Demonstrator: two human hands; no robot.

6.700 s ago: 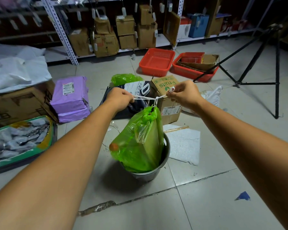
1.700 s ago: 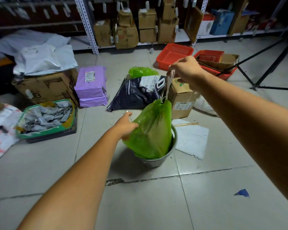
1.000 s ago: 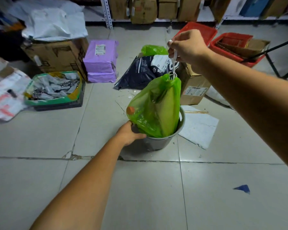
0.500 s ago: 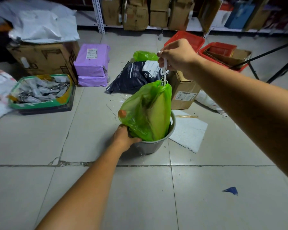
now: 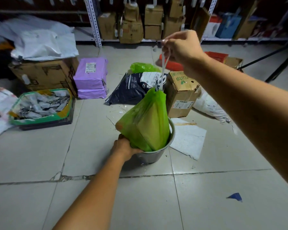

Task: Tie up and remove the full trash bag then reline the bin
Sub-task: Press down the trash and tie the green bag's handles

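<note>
My right hand [image 5: 181, 47] is up high, grip clenched on the white drawstring [image 5: 164, 67], and the green trash bag [image 5: 145, 123] hangs taut from it, cinched shut at the neck. Its lower part sits inside the grey bin [image 5: 156, 155] on the tiled floor [image 5: 206, 196]; the upper part stands above the rim. My left hand [image 5: 125, 146] is down at the bin's 9 o'clock, grip wrapped on the rim, touching the bag's bulge.

Around the bin it's crowded. At 12 o'clock, just behind the bag, lies a dark printed sack [image 5: 133, 88] with a white label whose characters I can't make out, and a loose green bag [image 5: 143, 67] beyond it. At 1 o'clock stands a dented cardboard box [image 5: 181, 95] with green lettering, "fruits" seen upside down, and a barcode sticker too small to read. At 3 o'clock a white foam sheet [image 5: 188, 138] lies flat, touching the bin's side. At 11 o'clock are two stacked purple parcels [image 5: 91, 77] with a shipping label, unreadable. Out at 9 o'clock sits a green-edged tray [image 5: 40, 118] of silvery packets, a large carton [image 5: 43, 73] behind it under white plastic sheets [image 5: 43, 44]. Red baskets [image 5: 214, 55] and shelves of cartons [image 5: 131, 27] fill the far side. A blue scrap [image 5: 234, 196] lies at 4 o'clock.
</note>
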